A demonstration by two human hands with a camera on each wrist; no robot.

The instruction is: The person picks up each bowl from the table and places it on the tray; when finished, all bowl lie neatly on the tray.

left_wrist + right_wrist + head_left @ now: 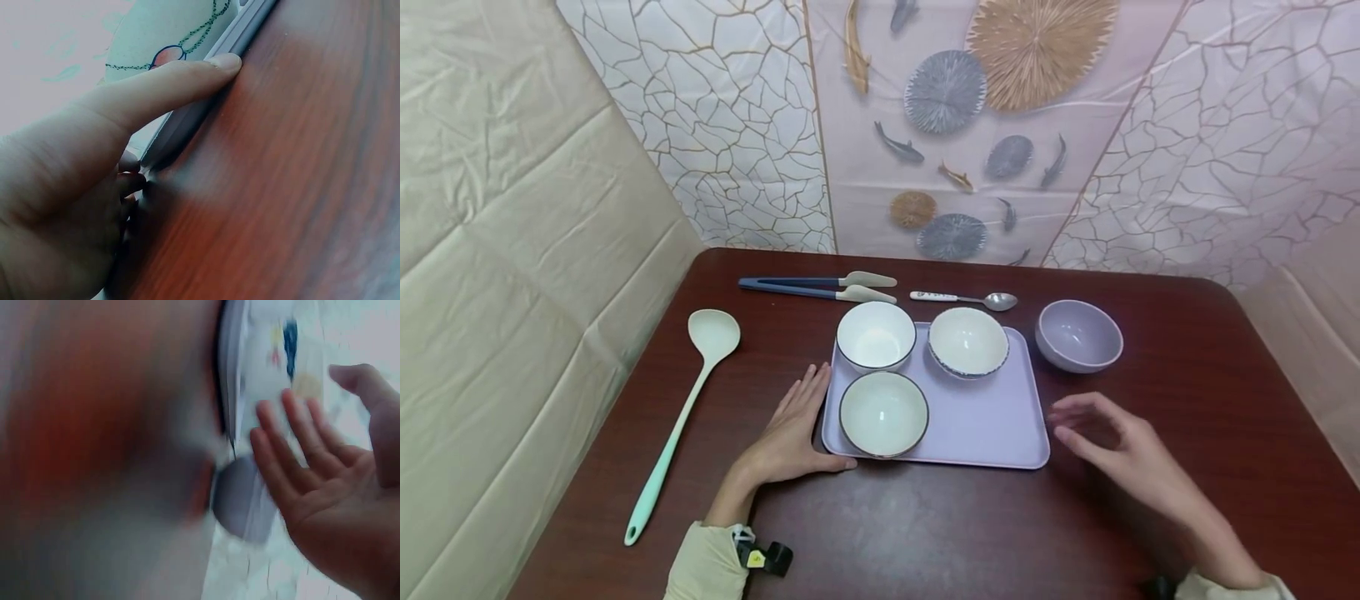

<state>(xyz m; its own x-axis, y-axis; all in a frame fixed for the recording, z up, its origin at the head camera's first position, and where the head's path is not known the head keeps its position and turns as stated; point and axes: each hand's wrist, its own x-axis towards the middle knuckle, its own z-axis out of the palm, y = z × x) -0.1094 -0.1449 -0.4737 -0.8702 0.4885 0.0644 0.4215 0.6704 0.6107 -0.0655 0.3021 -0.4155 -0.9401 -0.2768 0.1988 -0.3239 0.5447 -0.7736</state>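
Note:
A lilac tray [981,425] lies on the dark wood table. It carries a white bowl [876,333] at its back left, a second bowl with a patterned rim [967,340] at its back right, and a dark-rimmed bowl [883,414] at its front left. My left hand [793,429] rests at the tray's left front corner with straight fingers; its thumb [181,84] lies along the front edge. Beyond the tray's right edge my right hand [1120,450] hovers with loosely bent fingers and nothing between them. A purple bowl [1078,336] sits on the table behind it.
A pale green ladle [688,408] lies to the left of the tray. Behind the tray lie blue-handled tongs [805,287] and a spoon [966,298]. A patterned curtain [947,200] hangs at the table's far edge.

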